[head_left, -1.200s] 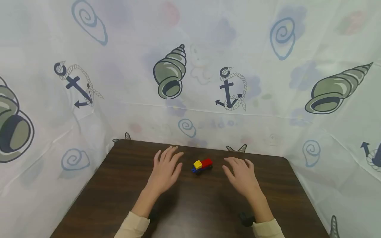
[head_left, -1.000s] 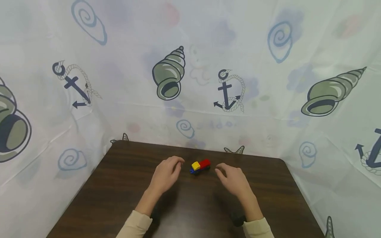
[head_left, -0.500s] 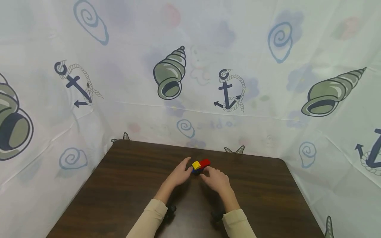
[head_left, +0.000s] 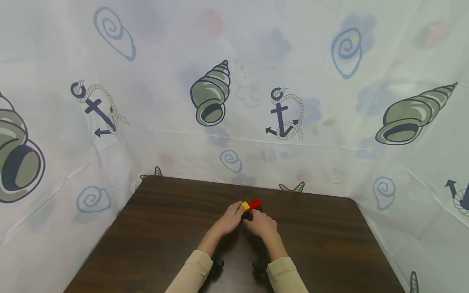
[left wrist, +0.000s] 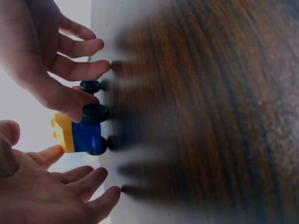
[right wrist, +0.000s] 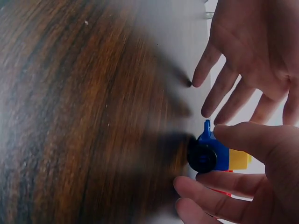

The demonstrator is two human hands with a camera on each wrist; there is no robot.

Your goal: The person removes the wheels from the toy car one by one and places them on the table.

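Note:
A small toy truck (head_left: 255, 204) built of bricks is on the brown table, with a red rear, a yellow cab (left wrist: 63, 134), a blue front (right wrist: 221, 154) and black wheels (left wrist: 95, 113). My right hand (head_left: 264, 225) pinches it, thumb against the blue side by a wheel and index finger on the other side. At the cab end is my left hand (head_left: 228, 220); in the left wrist view its index fingertip meets the yellow cab, while the other fingers extend down beside the truck toward the tabletop. In the head view, the hands cover part of the truck's front and lower side.
The dark wood table (head_left: 165, 228) has a rounded far right corner. A pale curtain (head_left: 161, 150) printed with shells and anchors surrounds its back and sides. Black wrist cameras (head_left: 217, 265) sit under both wrists, near the cream sleeves (head_left: 192, 270).
Both hands have come inward from either side to the truck. The right thumb and index finger have taken hold of it, and the left hand has reached the yellow cab.

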